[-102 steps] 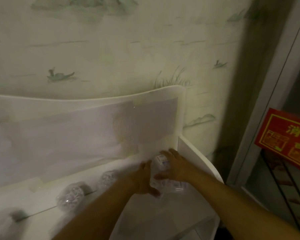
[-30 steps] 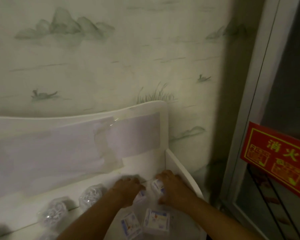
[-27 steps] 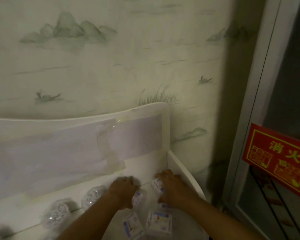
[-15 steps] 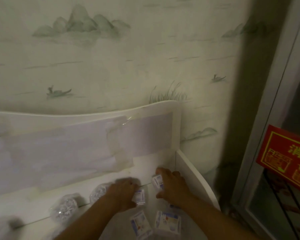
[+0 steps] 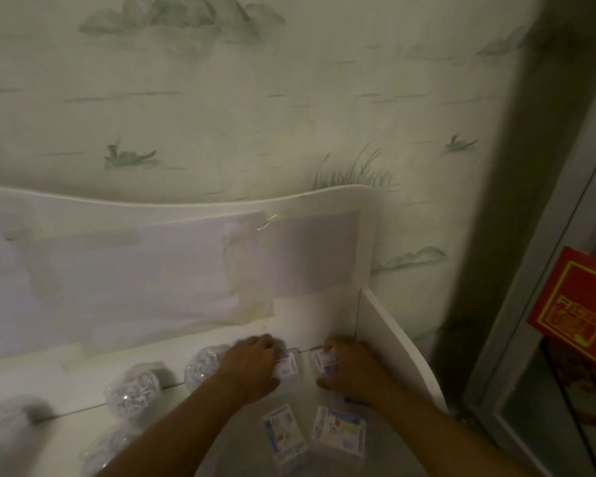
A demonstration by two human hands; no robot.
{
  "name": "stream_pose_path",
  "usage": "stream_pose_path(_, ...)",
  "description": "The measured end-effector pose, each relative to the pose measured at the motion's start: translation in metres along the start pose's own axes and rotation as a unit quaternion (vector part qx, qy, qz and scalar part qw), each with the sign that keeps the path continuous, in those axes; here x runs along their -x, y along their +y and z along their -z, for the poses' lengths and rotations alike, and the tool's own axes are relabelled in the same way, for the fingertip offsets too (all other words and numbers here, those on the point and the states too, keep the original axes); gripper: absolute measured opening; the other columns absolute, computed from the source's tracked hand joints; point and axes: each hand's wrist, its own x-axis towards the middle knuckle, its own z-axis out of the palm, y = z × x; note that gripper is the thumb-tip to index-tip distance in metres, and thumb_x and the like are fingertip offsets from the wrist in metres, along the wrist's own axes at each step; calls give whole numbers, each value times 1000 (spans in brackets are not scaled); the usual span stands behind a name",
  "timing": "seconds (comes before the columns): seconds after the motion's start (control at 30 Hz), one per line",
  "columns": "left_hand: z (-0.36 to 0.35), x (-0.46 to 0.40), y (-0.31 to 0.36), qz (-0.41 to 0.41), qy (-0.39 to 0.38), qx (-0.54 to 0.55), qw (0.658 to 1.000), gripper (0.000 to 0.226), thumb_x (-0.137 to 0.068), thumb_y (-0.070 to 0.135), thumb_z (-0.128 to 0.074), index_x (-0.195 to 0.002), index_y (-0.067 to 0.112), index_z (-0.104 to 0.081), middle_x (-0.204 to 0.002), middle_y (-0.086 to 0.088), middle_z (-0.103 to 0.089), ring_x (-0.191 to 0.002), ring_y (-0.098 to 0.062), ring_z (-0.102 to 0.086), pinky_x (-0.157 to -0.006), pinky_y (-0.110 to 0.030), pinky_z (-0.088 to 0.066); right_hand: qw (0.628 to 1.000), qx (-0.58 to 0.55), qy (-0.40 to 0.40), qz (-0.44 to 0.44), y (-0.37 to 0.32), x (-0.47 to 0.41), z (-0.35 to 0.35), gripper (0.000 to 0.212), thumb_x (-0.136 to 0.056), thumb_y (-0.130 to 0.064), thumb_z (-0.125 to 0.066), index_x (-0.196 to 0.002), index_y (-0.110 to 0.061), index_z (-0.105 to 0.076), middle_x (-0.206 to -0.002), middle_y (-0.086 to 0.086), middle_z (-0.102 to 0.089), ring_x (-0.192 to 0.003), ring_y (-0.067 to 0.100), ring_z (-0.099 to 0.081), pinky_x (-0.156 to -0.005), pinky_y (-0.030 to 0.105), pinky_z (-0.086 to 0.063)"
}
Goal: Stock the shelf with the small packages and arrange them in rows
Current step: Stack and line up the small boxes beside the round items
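The small packages are white with blue print. Two lie flat near the front of the white shelf (image 5: 403, 342). The left hand (image 5: 252, 368) pinches one package (image 5: 287, 365) at the back. The right hand (image 5: 353, 368) seems to pinch another package (image 5: 324, 360) just beside it.

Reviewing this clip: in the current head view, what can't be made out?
- Print on the small white blue-printed packages: too small and dim.
- Package under the right hand: mostly covered by fingers.
- Contents of the clear plastic bundles: blurred.
- Red sign with yellow characters: cut off by the right edge.
- Left hand grip: seen from behind only.
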Motion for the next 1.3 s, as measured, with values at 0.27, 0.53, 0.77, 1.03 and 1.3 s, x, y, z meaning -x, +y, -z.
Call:
stream_pose_path(0.27, 3, -6, 1, 25, -16, -13, 999, 51, -86, 39, -60, -132, 23, -48, -139, -3, -48, -123, -25, -49, -99, -37, -43, 999, 38, 37, 8, 1, -8, -5, 58, -74, -47, -69, -124, -26, -49, -133, -2, -48, -121, 24, -44, -102, 32, -37)
stream_pose_path(0.53, 8, -2, 12, 26, -11, -21, 999, 52, -89, 36, -55, -138, 22, -42, -141, -4, -44, -125, -27, -47, -100, -39, -42, 999, 51, 10, -5, -11, -8, 6, 48, -78, -39, -66, -123, -27, -57, -133, -1, -45, -122, 27, -43, -99, 37, -41)
stream_pose_path(0.77, 33, 7, 31, -15, -38, 14, 999, 49, -91, 49, -50, -137, 35, -42, -142, 3, -46, -124, -22, -50, -101, -40, -45, 994, 69, -73, 44, -18, 6, 30, 45, -87, -40, -62, -128, -22, -58, -135, 3, -54, -121, 21, -51, -96, 29, -41)
stream_pose_path(1.03, 27, 29, 46, -56, -257, -7, 965, 74, -84, 28, -68, -146, 33, -28, -148, -1, -38, -130, -23, -45, -106, -35, -41, 985, 107, -133, 22, -2, 32, 27, 64, -81, -46, -68, -138, -26, -45, -142, 6, -46, -125, 24, -49, -101, 36, -43)
stream_pose_path(1.3, 19, 49, 31, -14, -214, -48, 976, 76, -79, 36, -74, -143, 35, -33, -142, 2, -47, -127, -21, -49, -101, -35, -42, 987, 90, -125, 39, 7, 42, 23, 48, -79, -41, -65, -124, -24, -58, -132, -2, -56, -114, 20, -57, -94, 34, -49)
